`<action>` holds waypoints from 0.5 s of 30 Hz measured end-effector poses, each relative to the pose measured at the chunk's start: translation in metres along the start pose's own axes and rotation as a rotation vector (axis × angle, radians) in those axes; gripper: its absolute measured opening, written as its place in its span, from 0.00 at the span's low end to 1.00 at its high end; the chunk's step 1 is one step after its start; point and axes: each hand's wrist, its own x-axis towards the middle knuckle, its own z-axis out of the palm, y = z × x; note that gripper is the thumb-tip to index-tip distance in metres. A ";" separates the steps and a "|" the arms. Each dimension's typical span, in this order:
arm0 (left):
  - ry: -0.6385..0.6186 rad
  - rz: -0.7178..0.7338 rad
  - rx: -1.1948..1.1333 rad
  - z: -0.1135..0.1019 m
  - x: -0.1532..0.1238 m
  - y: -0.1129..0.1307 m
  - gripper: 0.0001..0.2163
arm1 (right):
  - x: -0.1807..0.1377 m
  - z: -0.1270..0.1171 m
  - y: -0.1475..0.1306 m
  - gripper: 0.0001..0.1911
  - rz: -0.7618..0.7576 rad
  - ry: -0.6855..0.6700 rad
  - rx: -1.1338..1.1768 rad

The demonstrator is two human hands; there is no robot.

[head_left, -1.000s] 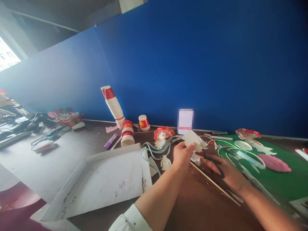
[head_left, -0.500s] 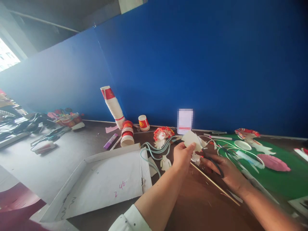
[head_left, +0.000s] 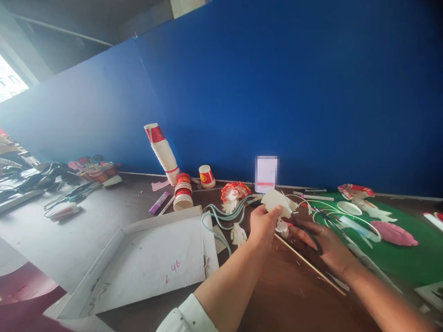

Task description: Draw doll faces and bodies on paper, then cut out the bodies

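Note:
My left hand (head_left: 262, 227) pinches a piece of cream paper (head_left: 276, 202) between thumb and fingers. My right hand (head_left: 320, 243) is closed on dark-handled scissors (head_left: 309, 234), whose blades point up at the paper's right edge. Below the hands a thin wooden stick (head_left: 309, 264) slants across the brown table. Left of my left hand lies a small cream paper cutout (head_left: 238, 234). Behind it stands a red-and-white cut paper cup (head_left: 235, 192) with a fringed rim. Part of another cutout (head_left: 282, 226) shows between my hands, mostly hidden.
A shallow white cardboard box lid (head_left: 148, 267) fills the left front. Stacked paper cups (head_left: 164, 154) lean by the blue partition (head_left: 277, 92). A purple glue stick (head_left: 159, 203) lies near them. Pale cables (head_left: 221, 220) loop behind my left hand. A green mat (head_left: 411, 263) holds a pink oval piece (head_left: 393, 233).
Both hands stay in nearly the same place. The cream paper and the scissors have shifted only slightly.

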 end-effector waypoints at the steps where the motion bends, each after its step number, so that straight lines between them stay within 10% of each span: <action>1: 0.003 -0.001 0.003 0.000 0.000 0.000 0.14 | 0.000 0.000 0.000 0.19 -0.002 0.002 0.004; 15: 0.012 -0.025 -0.001 0.001 -0.002 0.000 0.13 | 0.001 0.000 0.007 0.19 0.008 0.002 0.039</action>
